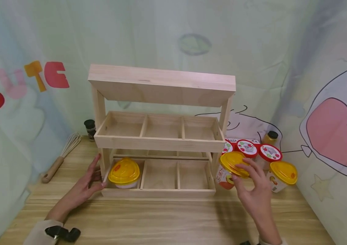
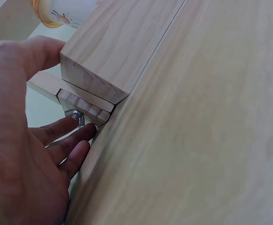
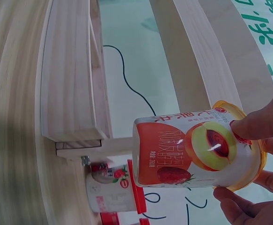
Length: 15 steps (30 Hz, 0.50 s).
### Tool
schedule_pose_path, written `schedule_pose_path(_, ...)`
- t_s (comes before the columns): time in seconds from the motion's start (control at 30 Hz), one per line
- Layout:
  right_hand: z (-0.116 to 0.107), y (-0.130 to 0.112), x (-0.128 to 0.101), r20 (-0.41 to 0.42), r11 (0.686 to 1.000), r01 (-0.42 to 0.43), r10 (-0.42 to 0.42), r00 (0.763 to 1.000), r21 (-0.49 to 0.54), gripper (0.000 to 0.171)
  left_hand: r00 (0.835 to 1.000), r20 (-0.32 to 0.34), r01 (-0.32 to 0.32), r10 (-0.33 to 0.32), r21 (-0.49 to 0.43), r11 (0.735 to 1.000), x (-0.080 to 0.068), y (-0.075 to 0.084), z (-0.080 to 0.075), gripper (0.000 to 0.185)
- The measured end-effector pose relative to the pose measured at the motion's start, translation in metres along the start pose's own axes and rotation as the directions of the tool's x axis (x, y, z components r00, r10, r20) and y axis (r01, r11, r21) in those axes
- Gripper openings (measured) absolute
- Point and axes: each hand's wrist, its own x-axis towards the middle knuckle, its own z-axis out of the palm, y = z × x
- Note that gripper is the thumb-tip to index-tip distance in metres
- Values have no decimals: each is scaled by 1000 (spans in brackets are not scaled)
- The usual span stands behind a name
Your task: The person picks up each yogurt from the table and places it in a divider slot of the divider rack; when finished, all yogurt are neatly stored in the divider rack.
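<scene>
Wooden tabletop (image 1: pixel 161 221) carries a two-tier wooden rack (image 1: pixel 161 136). Left hand (image 1: pixel 83 189), fingers straight, rests against its 9 o'clock corner. Right hand (image 1: pixel 254 190) grasps a yellow-lidded yogurt cup (image 1: pixel 230 170) at the rack's 3 o'clock.

The pale unpainted wooden two-tier rack (image 1: pixel 161 136) shows light grain. In its lower left compartment sits a white cup with a yellow lid (image 1: pixel 124 173). Right of the rack, the tilted red-and-white cup printed with a peach (image 3: pixel 192 152) also has a yellow lid; behind it stand white cups with red-rimmed lids (image 1: pixel 257 149).
</scene>
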Motion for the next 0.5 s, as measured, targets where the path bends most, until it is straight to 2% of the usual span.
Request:
schedule_pose_path(0.17, 3, -5, -1, 16, 1000, 14, -14, 1000, -12, 29, 1000, -4, -7, 7, 5, 1000, 1, 0, 0, 112)
schedule_pose_path(0.5, 16, -11, -3, 60, 994, 98, -100, 993, 38, 32, 1000, -12, -15, 15, 17, 1000, 1, 0, 1, 112)
